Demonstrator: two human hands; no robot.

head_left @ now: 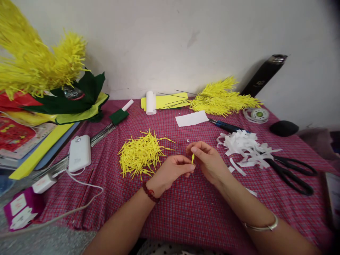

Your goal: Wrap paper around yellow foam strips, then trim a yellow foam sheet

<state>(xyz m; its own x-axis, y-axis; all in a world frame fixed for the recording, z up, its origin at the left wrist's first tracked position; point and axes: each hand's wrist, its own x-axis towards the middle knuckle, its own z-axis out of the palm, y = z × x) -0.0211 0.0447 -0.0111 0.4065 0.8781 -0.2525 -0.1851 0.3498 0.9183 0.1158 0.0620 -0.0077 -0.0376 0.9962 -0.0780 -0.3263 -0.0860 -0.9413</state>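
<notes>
Between my two hands is a small twisted yellow paper piece [193, 158], slim with a thicker middle. My left hand [177, 168] pinches its lower end between thumb and fingers. At its upper end, the thumb and index finger of my right hand [205, 156] close on it. To the left of my left hand lies a loose pile of similar yellow twisted pieces [140, 154], a few strays pointing right. White paper strips [243, 143] lie in a tangled heap to the right of my right hand. A white paper sheet [192, 118] rests flat beyond my hands.
Black-handled scissors [289, 171] lie at right, partly under the strips. Yellow feathery stems [223, 97], a white roll [151, 102] and a dark bottle [262, 76] stand or lie near the wall. At left are a white power bank [80, 153], its cable [87, 198] and wires [102, 134].
</notes>
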